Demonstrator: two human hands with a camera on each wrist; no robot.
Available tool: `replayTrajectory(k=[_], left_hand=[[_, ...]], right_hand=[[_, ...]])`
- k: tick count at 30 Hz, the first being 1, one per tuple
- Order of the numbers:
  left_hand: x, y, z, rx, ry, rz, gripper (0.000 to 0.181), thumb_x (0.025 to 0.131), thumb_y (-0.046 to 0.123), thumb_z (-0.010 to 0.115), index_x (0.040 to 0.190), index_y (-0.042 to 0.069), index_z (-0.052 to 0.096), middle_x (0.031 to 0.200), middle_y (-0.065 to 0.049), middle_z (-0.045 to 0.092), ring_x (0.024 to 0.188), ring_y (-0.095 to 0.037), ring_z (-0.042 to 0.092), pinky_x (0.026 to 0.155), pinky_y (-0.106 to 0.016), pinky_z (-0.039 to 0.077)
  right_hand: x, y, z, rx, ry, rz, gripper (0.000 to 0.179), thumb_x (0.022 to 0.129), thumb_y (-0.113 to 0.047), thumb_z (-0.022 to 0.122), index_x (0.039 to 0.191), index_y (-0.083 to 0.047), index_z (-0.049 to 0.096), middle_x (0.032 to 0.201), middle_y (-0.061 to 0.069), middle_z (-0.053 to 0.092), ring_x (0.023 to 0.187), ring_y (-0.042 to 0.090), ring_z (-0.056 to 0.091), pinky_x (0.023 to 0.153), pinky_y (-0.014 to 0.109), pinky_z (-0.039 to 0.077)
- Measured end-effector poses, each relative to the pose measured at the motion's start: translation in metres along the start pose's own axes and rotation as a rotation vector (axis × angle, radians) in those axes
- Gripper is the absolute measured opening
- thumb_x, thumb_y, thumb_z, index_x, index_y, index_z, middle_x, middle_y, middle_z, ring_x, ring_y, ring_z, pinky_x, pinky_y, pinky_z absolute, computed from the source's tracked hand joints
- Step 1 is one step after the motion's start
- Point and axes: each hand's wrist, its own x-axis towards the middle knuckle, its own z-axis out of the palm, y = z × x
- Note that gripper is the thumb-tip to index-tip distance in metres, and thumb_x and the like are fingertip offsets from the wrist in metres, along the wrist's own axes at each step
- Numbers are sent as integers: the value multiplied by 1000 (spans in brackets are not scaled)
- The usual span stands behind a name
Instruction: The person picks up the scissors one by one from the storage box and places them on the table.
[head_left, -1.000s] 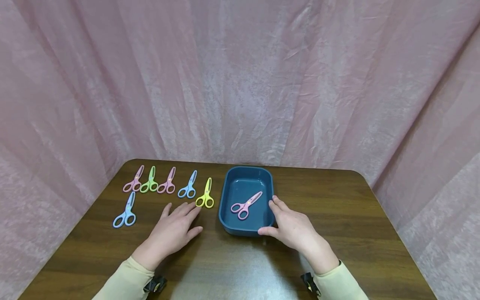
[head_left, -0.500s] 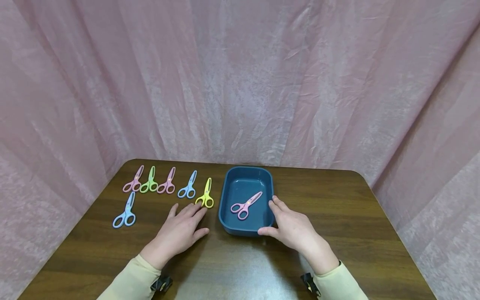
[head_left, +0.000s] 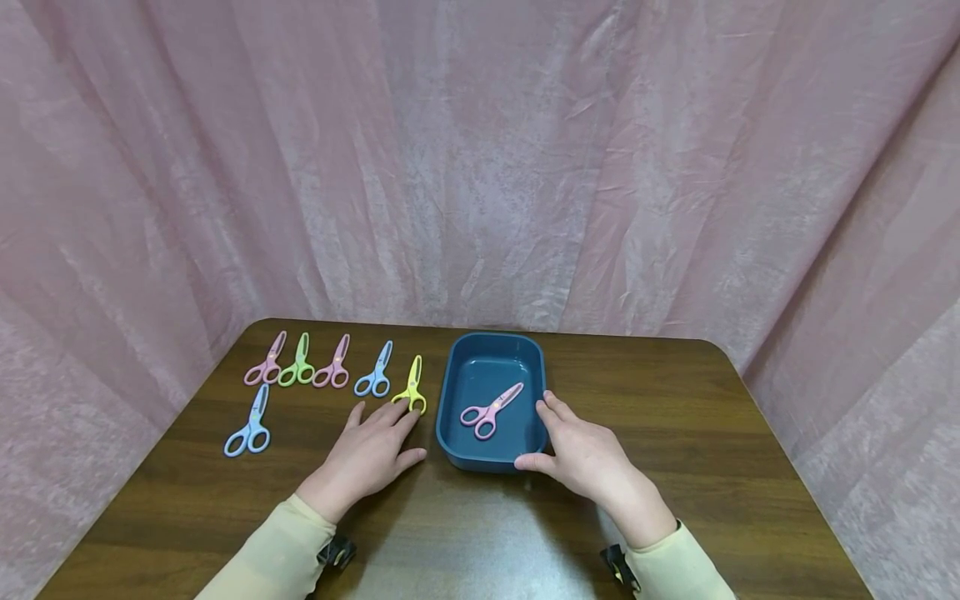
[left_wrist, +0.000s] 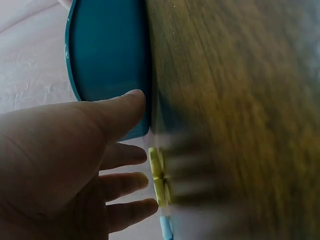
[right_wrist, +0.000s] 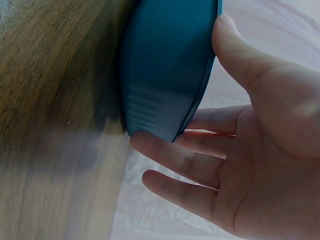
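My left hand (head_left: 365,457) is spread over the table, its fingertips at the handle loops of the yellow scissors (head_left: 412,389). In the left wrist view, a gap seems to show between those fingers and the yellow scissors (left_wrist: 157,172). A dark teal tray (head_left: 454,367) stands to the right of them, with pink scissors (head_left: 491,412) lying inside. My right hand (head_left: 588,457) rests on the near right corner of this tray, thumb on the rim and fingers straight along the side. The right wrist view shows the thumb against the tray's rim (right_wrist: 204,86).
Left of the yellow scissors lie blue scissors (head_left: 372,377), pink scissors (head_left: 333,367), green scissors (head_left: 298,367) and another pink pair (head_left: 266,367). Larger blue scissors (head_left: 250,432) lie nearer on the wooden table (head_left: 675,400). A pink curtain (head_left: 495,167) hangs behind.
My left hand has slid to the right, and its fingertips now overlap the yellow scissors' loops. The right hand and the tray have stayed in place.
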Motion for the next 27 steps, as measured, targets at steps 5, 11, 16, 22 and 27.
replayTrajectory(k=[5, 11, 16, 22, 27], left_hand=[[3, -1, 3, 3, -14, -7, 67, 103, 47, 77, 153, 4, 64, 158, -21, 58, 144, -43, 58, 118, -78, 31], [9, -1, 2, 8, -38, -19, 67, 104, 47, 76, 153, 4, 63, 158, -21, 58, 146, -42, 56, 119, -78, 30], [17, -3, 2, 8, -65, -39, 66, 104, 45, 76, 154, 3, 62, 158, -22, 58, 147, -41, 55, 118, -79, 31], [23, -4, 1, -6, -56, -41, 65, 104, 44, 77, 152, 2, 63, 157, -23, 59, 146, -43, 55, 117, -80, 32], [27, -2, -4, 18, -2, -36, 63, 104, 44, 77, 151, 4, 64, 158, -22, 58, 146, -43, 56, 118, -78, 32]], right_hand=[[-1, 0, -1, 3, 2, 2, 98, 93, -63, 83, 160, 2, 53, 171, 21, 44, 146, 41, 58, 105, 61, 57], [-1, 1, -1, 5, -3, 7, 98, 93, -63, 82, 161, 2, 53, 171, 21, 44, 145, 42, 58, 105, 62, 56], [-1, 1, 0, 6, -6, 6, 98, 93, -63, 82, 160, 2, 53, 171, 21, 44, 145, 42, 58, 104, 61, 57], [0, 2, 0, 4, -6, 2, 98, 93, -64, 82, 161, 1, 53, 171, 21, 44, 146, 41, 58, 104, 61, 57], [0, 2, -1, -2, -10, 0, 99, 92, -64, 82, 161, 1, 52, 171, 21, 44, 146, 41, 58, 104, 61, 57]])
